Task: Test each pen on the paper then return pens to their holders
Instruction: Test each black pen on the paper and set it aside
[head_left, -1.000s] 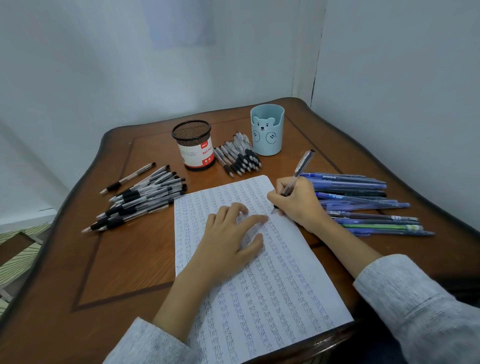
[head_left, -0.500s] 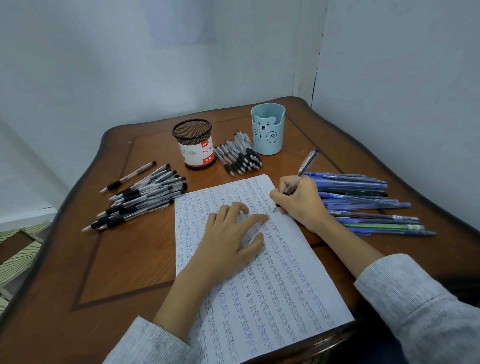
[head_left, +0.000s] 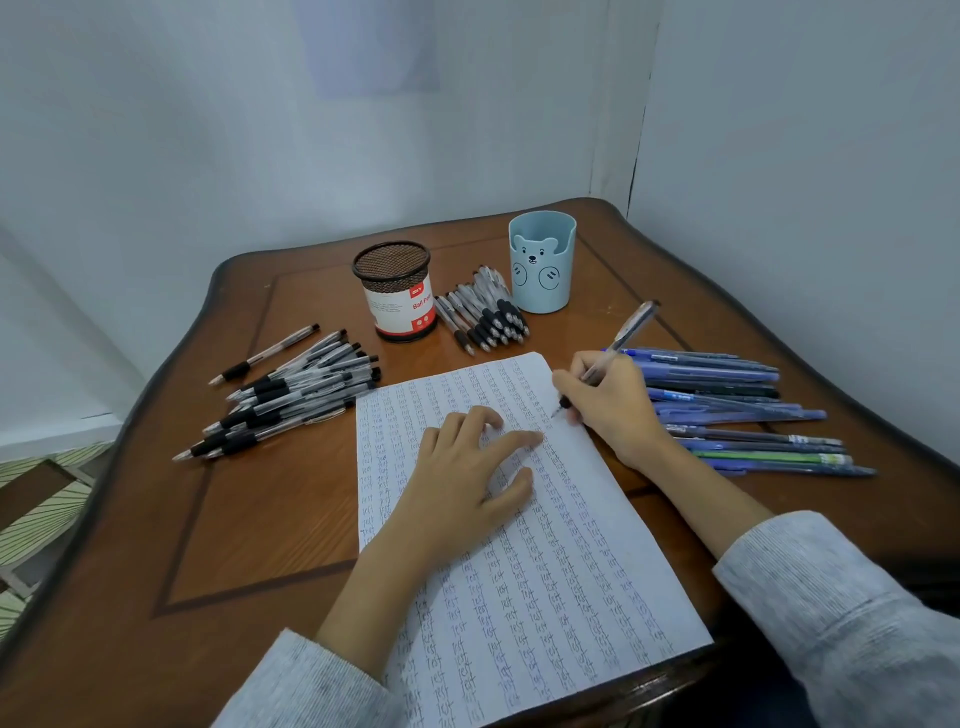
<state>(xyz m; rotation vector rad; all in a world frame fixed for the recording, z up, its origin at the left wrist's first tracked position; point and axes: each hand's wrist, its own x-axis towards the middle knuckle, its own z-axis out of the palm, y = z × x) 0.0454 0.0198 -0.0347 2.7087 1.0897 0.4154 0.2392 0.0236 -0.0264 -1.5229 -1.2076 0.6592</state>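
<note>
A sheet of paper, covered in rows of the small written word "test", lies on the wooden table. My left hand rests flat on the paper with its fingers spread. My right hand grips a clear pen with its tip touching the paper near the upper right edge. A black mesh holder and a light blue bear holder stand at the back of the table.
Several black-grip pens lie in a heap to the left. A smaller bunch of black-grip pens sits between the holders. Several blue pens lie to the right. Walls close in behind and to the right.
My right hand has shifted slightly up and to the right along the paper's right edge, the pen moving with it. My left hand has stayed in place.
</note>
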